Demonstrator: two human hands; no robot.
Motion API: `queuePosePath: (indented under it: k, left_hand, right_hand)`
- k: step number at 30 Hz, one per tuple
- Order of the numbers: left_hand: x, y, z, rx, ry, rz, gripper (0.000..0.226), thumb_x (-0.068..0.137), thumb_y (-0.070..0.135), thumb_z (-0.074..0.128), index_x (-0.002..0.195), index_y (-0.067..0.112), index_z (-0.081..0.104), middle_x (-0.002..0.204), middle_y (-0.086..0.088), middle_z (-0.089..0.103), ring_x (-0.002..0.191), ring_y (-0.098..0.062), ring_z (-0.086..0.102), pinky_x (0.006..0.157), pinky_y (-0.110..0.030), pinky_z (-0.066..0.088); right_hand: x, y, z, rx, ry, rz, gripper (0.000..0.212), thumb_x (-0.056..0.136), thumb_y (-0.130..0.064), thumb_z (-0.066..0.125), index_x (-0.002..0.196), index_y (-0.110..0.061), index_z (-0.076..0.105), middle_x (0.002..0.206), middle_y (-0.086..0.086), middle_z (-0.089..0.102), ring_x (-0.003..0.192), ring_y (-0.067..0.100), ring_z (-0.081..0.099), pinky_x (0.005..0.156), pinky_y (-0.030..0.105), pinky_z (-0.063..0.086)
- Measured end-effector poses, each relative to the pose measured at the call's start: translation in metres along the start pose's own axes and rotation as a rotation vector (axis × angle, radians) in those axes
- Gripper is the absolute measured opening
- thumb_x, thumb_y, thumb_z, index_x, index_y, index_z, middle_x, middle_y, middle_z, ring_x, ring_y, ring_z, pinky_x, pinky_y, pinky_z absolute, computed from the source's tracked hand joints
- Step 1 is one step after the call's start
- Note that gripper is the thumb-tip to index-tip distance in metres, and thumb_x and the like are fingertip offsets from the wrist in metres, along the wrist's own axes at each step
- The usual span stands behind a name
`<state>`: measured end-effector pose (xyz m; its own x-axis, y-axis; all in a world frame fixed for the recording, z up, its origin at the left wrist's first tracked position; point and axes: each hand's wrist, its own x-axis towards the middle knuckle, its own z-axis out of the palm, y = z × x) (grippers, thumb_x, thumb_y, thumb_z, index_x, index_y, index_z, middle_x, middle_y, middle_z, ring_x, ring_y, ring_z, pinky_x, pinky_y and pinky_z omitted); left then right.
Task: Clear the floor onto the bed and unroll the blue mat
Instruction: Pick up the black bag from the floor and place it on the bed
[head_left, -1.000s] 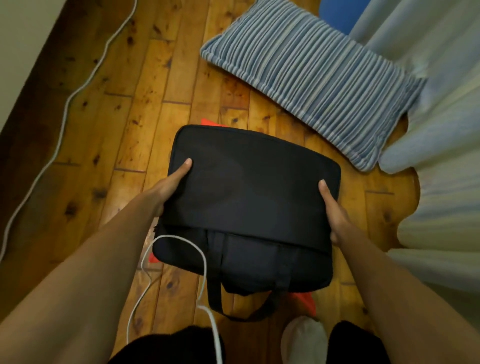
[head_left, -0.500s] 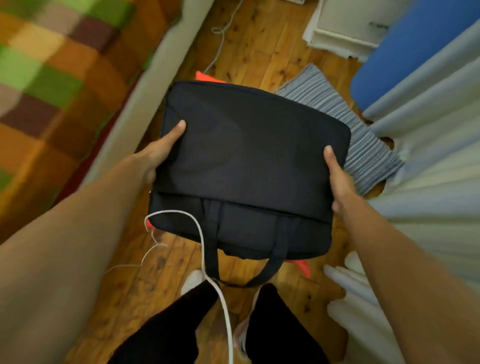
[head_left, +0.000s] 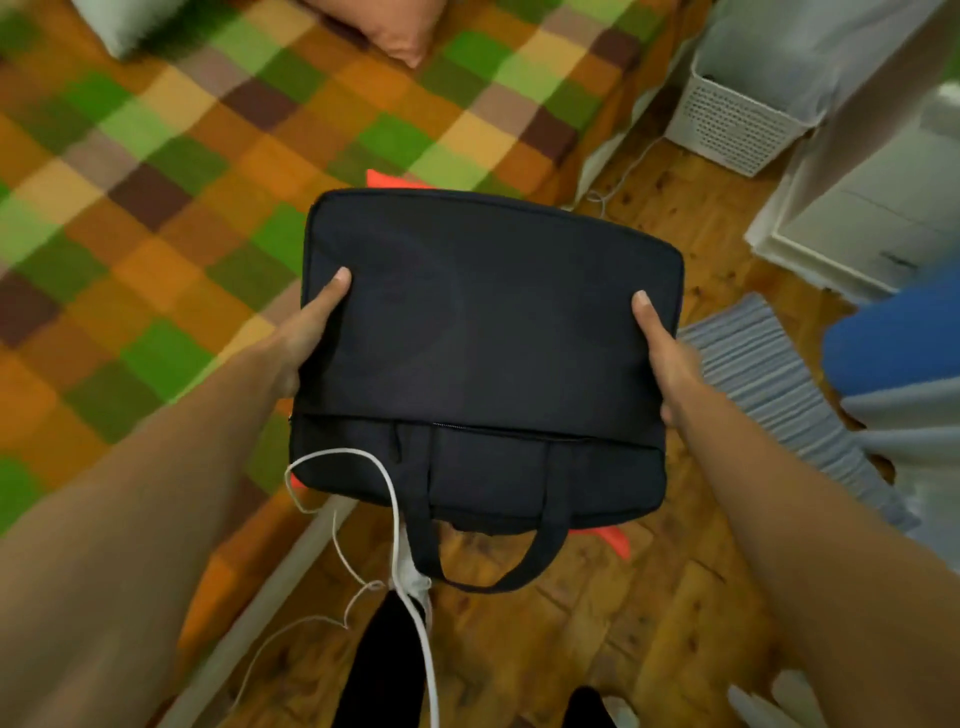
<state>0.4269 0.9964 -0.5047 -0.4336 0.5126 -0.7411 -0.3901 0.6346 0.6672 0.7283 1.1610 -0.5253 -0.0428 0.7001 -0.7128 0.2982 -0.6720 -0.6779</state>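
The left hand (head_left: 306, 338) grasps the left edge of the black laptop bag (head_left: 488, 338), thumb laid on top; the right hand (head_left: 662, 353) grasps the right edge the same way. The fingers beneath the bag are hidden. Held level between the two, the bag hangs in the air partly over the near edge of the bed (head_left: 156, 182) and partly over the wooden floor (head_left: 597, 613). Something flat and orange (head_left: 615, 540) shows past the bag's corners, seemingly carried under it. The bag's handle (head_left: 493, 566) droops from its near side, and a white cable (head_left: 395, 509) loops over the bag's near-left corner and trails down to the floor.

That cable is the likeliest trouble: if it is caught on the bag, setting the bag down on the bed could drag the cable taut or pull the bag askew. The orange piece could also slip out, since the pictures do not show whether any finger grips it.

Right of the bag, a striped cushion (head_left: 769, 374) lies on the floor, and beyond it the rolled blue mat (head_left: 893, 343) waits, not yet unrolled.
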Motion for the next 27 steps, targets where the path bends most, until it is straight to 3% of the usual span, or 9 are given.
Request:
queuePosePath:
  k: [4,10,16,21,24,27]
  left_hand:
    - [0.033,0.020,-0.090,-0.065,0.092,-0.068,0.101,0.043,0.086,0.065,0.125,0.027,0.062,0.120,0.003,0.068,0.109,-0.021,0.064,0.102,-0.042,0.044]
    - [0.084,0.020,-0.200,-0.179,0.301,-0.116,0.113,0.036,0.090,0.065,0.129,0.025,0.059,0.123,-0.001,0.065,0.109,-0.027,0.063,0.100,-0.046,0.046]
    - [0.128,-0.007,-0.272,-0.251,0.523,-0.183,0.129,0.035,0.094,0.060,0.139,0.018,0.049,0.133,-0.004,0.057,0.115,-0.034,0.058,0.101,-0.051,0.044]
    - [0.140,-0.014,-0.258,-0.267,0.640,-0.177,0.120,0.052,0.090,0.056,0.139,0.008,0.046,0.135,-0.008,0.055,0.117,-0.035,0.056,0.099,-0.048,0.046]
    - [0.140,-0.007,-0.250,-0.148,0.763,-0.109,0.100,0.068,0.083,0.051,0.139,0.012,0.044,0.137,-0.009,0.053,0.121,-0.035,0.052,0.101,-0.047,0.044]
    - [0.135,0.011,-0.241,0.056,0.929,0.035,0.092,0.080,0.077,0.040,0.145,0.014,0.033,0.146,-0.009,0.043,0.132,-0.034,0.043,0.107,-0.048,0.037]
  right_hand:
    - [0.013,-0.044,0.104,-0.093,-0.105,-0.008,0.116,0.045,-0.085,0.068,0.142,-0.025,0.046,0.137,-0.001,0.055,0.122,0.026,0.055,0.105,0.050,0.044]
    - [0.042,-0.083,0.246,-0.195,-0.190,-0.002,0.111,0.051,-0.080,0.071,0.141,-0.019,0.046,0.132,0.001,0.057,0.117,0.029,0.058,0.100,0.049,0.048]
    - [0.071,-0.088,0.351,-0.273,-0.242,-0.059,0.088,0.057,-0.073,0.074,0.128,-0.023,0.060,0.124,0.002,0.065,0.111,0.027,0.063,0.097,0.043,0.051]
    - [0.086,-0.084,0.368,-0.312,-0.236,-0.072,0.100,0.051,-0.080,0.071,0.131,-0.022,0.057,0.123,0.001,0.065,0.110,0.026,0.063,0.096,0.044,0.052]
    - [0.089,-0.088,0.362,-0.335,-0.272,-0.065,0.114,0.046,-0.087,0.065,0.139,-0.022,0.050,0.132,0.002,0.059,0.119,0.029,0.058,0.100,0.047,0.049]
    - [0.090,-0.096,0.347,-0.348,-0.254,-0.101,0.111,0.063,-0.084,0.057,0.148,-0.015,0.035,0.148,0.005,0.044,0.132,0.032,0.046,0.106,0.048,0.042]
